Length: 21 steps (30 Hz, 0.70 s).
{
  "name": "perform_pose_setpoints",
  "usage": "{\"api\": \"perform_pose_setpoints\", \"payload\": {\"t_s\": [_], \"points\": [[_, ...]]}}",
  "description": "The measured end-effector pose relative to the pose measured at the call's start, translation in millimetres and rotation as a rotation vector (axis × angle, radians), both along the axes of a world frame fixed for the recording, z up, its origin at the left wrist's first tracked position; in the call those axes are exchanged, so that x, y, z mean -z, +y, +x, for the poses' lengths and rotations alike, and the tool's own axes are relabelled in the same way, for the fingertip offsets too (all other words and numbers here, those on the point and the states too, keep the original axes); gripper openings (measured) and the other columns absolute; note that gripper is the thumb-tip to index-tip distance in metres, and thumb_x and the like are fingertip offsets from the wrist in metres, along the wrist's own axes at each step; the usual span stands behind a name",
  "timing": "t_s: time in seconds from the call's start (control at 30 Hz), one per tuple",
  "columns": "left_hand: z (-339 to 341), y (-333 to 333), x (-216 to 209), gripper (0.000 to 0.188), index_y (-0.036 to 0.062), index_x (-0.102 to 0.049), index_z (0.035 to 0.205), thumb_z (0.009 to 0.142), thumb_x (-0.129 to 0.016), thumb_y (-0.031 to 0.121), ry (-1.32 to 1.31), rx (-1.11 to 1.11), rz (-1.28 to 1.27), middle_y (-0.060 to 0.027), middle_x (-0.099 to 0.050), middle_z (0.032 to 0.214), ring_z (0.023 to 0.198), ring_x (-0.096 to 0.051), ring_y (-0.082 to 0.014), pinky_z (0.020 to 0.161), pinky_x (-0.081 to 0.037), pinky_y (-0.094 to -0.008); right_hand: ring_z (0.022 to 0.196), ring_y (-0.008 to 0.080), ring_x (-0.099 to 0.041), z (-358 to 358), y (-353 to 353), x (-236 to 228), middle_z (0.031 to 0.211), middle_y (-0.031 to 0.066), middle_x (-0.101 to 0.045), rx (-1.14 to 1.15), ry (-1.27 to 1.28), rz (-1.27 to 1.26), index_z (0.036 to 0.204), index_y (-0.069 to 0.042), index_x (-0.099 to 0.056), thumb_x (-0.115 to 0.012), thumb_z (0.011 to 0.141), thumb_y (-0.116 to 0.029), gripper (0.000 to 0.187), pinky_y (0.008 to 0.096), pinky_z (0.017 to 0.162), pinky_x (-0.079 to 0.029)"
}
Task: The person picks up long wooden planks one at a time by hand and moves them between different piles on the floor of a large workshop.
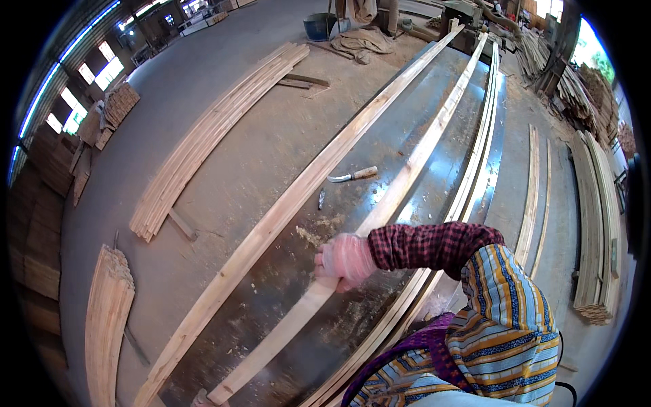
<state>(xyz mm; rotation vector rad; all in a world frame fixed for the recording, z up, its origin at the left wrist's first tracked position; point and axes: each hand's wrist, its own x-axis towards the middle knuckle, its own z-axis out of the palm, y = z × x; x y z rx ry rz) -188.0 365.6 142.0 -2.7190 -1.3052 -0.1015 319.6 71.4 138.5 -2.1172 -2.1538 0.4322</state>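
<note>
A long, narrow pale wooden board (417, 159) runs from the lower left toward the machine at the far end, over a dark metal table (285, 353). My right hand (347, 261), in a pinkish covering below a plaid sleeve, is closed around the board, its fingers over the left edge. At the lower rim, my left hand (202, 400) shows only in part, at the board's near end, and appears to grip it. Left of this board lies another long board (271, 230). A hooked knife (354, 175) with a wooden handle and a small metal piece (321, 199) lie between the two boards.
Several long strips (478, 163) lie along the table's right side. Stacked boards stand on the floor at left (217, 136), lower left (108, 319) and right (597, 230). A machine (468, 17), a dark bucket (317, 27) and a crumpled cloth (364, 44) are at the far end.
</note>
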Motion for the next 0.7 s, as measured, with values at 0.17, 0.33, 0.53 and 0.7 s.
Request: {"api": "perform_pose_setpoints", "payload": {"t_s": [0.17, 0.33, 0.53, 0.7], "points": [[28, 18, -14, 0.047, 0.0097, -0.071, 0.123, 0.088, -0.072, 0.042, -0.073, 0.176, 0.329, -0.0161, -0.075, 0.103, 0.103, -0.069, -0.0336, 0.092, -0.054, -0.0469, 0.104, 0.0339, -0.068, 48, 13, -36, 0.111, 0.0096, -0.066, 0.003, -0.081, 0.076, 0.107, -0.010, -0.069, -0.079, 0.074, -0.043, 0.048, 0.0495, 0.082, -0.058], [62, 29, -11, 0.047, 0.0123, -0.070, 0.125, 0.089, -0.073, 0.042, -0.036, 0.207, 0.409, -0.0123, -0.074, 0.110, 0.110, -0.067, -0.0292, 0.097, -0.052, -0.0447, 0.112, 0.0351, -0.063, 95, 15, -61, 0.117, 0.0118, -0.064, 0.066, -0.088, -0.029, 0.113, -0.009, -0.066, -0.079, 0.079, -0.044, 0.051, 0.0493, 0.090, -0.055], [96, 38, -1, 0.045, 0.0091, -0.073, 0.117, 0.082, -0.079, 0.038, -0.266, 0.274, 0.237, -0.0139, -0.074, 0.105, 0.102, -0.070, -0.0316, 0.094, -0.053, -0.0482, 0.114, 0.0374, -0.063, 136, 15, -61, 0.117, 0.0140, -0.063, 0.121, -0.075, 0.010, 0.116, -0.009, -0.066, -0.079, 0.079, -0.038, 0.048, 0.0495, 0.092, -0.054], [135, 32, -12, 0.048, 0.0062, -0.073, 0.118, 0.081, -0.081, 0.035, -0.176, 0.295, 0.241, -0.0164, -0.075, 0.105, 0.100, -0.070, -0.0331, 0.097, -0.053, -0.0501, 0.116, 0.0381, -0.061, 168, 15, -58, 0.118, 0.0147, -0.063, 0.120, -0.044, 0.026, 0.115, -0.009, -0.067, -0.080, 0.080, -0.036, 0.047, 0.0488, 0.095, -0.053]]}}
